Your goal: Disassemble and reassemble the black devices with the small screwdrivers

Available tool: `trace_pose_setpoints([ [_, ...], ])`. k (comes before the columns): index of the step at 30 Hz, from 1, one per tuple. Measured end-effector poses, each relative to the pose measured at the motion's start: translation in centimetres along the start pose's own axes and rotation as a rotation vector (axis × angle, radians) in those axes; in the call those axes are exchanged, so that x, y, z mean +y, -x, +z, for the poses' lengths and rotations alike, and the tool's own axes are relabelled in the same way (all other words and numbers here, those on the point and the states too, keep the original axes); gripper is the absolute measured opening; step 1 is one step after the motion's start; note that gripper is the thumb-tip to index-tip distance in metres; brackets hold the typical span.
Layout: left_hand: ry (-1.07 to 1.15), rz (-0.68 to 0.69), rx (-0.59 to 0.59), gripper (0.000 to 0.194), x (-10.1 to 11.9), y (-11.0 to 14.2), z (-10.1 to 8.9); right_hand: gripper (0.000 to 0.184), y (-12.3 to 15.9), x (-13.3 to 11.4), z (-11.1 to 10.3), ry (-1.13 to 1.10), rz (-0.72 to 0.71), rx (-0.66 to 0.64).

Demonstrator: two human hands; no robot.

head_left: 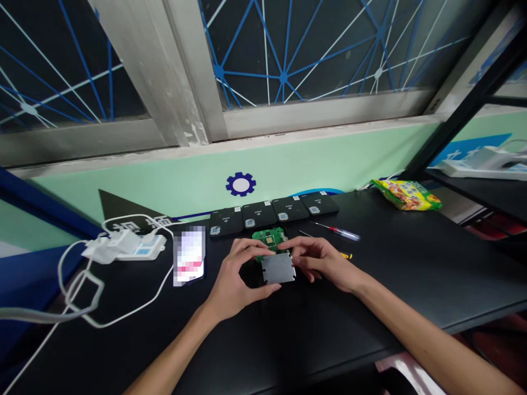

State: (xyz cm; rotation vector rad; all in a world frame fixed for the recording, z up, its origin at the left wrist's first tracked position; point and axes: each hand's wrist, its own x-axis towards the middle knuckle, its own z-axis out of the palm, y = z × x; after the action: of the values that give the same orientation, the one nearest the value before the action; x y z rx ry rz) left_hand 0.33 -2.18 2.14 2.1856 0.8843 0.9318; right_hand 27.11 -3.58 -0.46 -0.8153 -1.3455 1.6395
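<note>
A silver-grey metal plate (279,269) with notched edges is held up over the black table, in the middle of the view. My left hand (233,277) grips it from the left, thumb at its lower edge and fingers along its top. The fingers of my right hand (323,259) are curled at its right edge, pinching it there; the exact contact is partly hidden. Just behind the plate is a green circuit board (269,236) with a pale square chip, its lower part covered by the plate and fingers.
Several flat black boxes (225,222) line the wall. Right of the board lie a screwdriver (345,235) and a small yellow item (347,255). A phone (189,255), a power strip (144,249) and looping white cables are leftward. A snack bag (407,196) sits back right.
</note>
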Motion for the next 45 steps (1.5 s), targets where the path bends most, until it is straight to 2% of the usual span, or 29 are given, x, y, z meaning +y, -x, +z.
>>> trace_pose_setpoints([
  [4, -0.011, 0.008, 0.005, 0.048, -0.2, 0.0, 0.1, 0.031, 0.0, 0.1, -0.1, 0.021, 0.023, -0.004],
  [19, 0.07, -0.028, -0.025, 0.049, -0.1, 0.0, 0.1, 0.033, 0.0, -0.2, 0.0, 0.028, 0.033, 0.008],
  [32, 0.068, -0.026, 0.002, 0.048, 0.1, 0.1, 0.1, 0.033, 0.0, -0.1, 0.0, 0.041, 0.016, 0.009],
  [35, 0.061, -0.031, 0.019, 0.047, 0.1, 0.2, 0.2, 0.038, 0.0, -0.1, 0.2, 0.025, -0.009, 0.003],
  [41, 0.06, -0.07, 0.063, 0.048, -0.2, 0.4, 0.3, 0.071, 0.1, 0.1, 0.9, 0.043, -0.08, -0.025],
  [45, 0.059, -0.072, 0.056, 0.048, -0.2, 0.4, 0.3, 0.061, 0.2, 0.2, 1.3, 0.102, -0.101, -0.002],
])
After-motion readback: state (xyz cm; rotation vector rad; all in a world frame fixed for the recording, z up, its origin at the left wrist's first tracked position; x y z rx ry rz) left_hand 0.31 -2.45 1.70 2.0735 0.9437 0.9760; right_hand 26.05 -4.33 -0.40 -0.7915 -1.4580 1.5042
